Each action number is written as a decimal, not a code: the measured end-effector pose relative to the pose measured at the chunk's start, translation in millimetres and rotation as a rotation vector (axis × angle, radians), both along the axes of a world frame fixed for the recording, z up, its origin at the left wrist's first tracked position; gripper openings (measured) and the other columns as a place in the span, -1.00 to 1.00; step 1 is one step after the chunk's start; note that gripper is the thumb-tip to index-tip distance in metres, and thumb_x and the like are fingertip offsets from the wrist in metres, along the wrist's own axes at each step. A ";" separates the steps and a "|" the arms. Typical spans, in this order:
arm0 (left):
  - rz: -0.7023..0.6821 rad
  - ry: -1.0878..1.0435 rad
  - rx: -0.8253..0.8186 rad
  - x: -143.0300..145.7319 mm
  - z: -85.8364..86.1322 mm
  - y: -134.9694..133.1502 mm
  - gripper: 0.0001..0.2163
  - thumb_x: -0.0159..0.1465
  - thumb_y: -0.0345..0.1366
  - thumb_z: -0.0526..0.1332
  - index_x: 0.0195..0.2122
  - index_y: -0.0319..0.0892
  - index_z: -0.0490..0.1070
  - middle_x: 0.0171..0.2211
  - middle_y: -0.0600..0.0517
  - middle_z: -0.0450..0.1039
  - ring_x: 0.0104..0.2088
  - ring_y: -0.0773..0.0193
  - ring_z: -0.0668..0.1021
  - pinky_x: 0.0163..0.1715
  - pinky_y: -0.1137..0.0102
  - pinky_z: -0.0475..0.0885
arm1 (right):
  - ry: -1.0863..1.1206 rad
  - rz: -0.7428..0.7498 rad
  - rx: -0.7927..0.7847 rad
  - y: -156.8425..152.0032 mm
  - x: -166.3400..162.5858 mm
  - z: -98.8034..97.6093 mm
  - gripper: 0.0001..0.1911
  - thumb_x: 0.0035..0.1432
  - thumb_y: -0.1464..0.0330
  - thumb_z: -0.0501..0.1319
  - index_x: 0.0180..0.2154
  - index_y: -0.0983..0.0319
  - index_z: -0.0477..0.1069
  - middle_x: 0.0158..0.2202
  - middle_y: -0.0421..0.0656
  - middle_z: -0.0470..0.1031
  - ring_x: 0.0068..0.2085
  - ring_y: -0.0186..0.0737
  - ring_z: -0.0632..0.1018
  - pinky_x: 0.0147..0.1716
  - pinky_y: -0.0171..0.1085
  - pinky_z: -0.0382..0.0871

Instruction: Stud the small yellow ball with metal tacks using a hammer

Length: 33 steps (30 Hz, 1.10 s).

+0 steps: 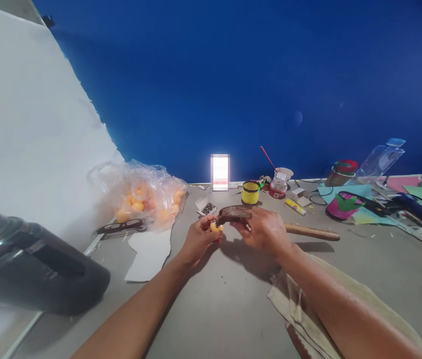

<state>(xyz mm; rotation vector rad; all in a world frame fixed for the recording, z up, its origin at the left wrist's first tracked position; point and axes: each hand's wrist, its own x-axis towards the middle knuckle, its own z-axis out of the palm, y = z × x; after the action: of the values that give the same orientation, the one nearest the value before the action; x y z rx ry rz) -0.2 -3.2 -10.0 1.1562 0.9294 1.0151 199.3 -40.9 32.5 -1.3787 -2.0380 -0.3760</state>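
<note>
In my left hand (200, 238) is a small orange ball (216, 227), pinched between the fingertips. My right hand (265, 228) is closed round a hammer (235, 214) close to its rusty metal head. The wooden handle (314, 231) sticks out to the right, past the hand. One end of the hammer head is at the top of the ball, by a small dark spot there; whether they touch is hard to see. Just behind my left hand lies an open small box (207, 207) full of little dark metal pieces.
A clear plastic bag (151, 184) of orange balls and glasses (121, 227) lie left, near a large dark bottle (46, 264). A lit screen (220, 172), yellow cup (250, 192) and glue stick (295, 207) are behind. A cloth (301, 299) lies under my right forearm.
</note>
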 end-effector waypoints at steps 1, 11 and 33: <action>0.007 0.006 0.000 0.2 0.2 -0.4 -0.53 -0.04 -0.40 0.44 -0.05 -0.25 0.52 -0.44 0.09 0.49 -0.48 0.38 0.46 -0.38 0.41 0.40 | 0.021 -0.021 0.034 -0.6 -0.1 0.8 -0.74 0.30 0.18 0.20 -0.20 0.16 0.62 -0.42 -0.14 0.61 -0.40 -0.21 0.54 -0.44 -0.28 0.10; 0.019 0.015 0.025 2.4 1.9 -2.2 -0.56 -0.09 -0.40 0.46 -0.13 -0.22 0.53 -0.36 0.07 0.50 -0.40 0.36 0.46 -0.39 0.44 0.39 | 0.028 0.008 -0.031 -1.8 -0.3 3.2 -0.75 0.28 0.19 0.22 -0.18 0.14 0.62 -0.38 -0.15 0.64 -0.38 -0.21 0.56 -0.43 -0.28 0.14; 0.008 0.005 0.010 2.3 1.6 -3.1 -0.53 -0.07 -0.38 0.49 -0.09 -0.23 0.52 -0.35 0.05 0.51 -0.43 0.37 0.47 -0.42 0.42 0.38 | 0.070 0.000 -0.014 -2.8 -0.4 4.5 -0.75 0.29 0.21 0.21 -0.17 0.15 0.63 -0.37 -0.13 0.64 -0.37 -0.18 0.57 -0.39 -0.28 0.20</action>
<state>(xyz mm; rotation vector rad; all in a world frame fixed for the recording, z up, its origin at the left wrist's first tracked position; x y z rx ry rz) 2.1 -6.4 -8.4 1.1642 0.9347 1.0252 198.9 -43.7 37.0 -1.3809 -1.9877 -0.3098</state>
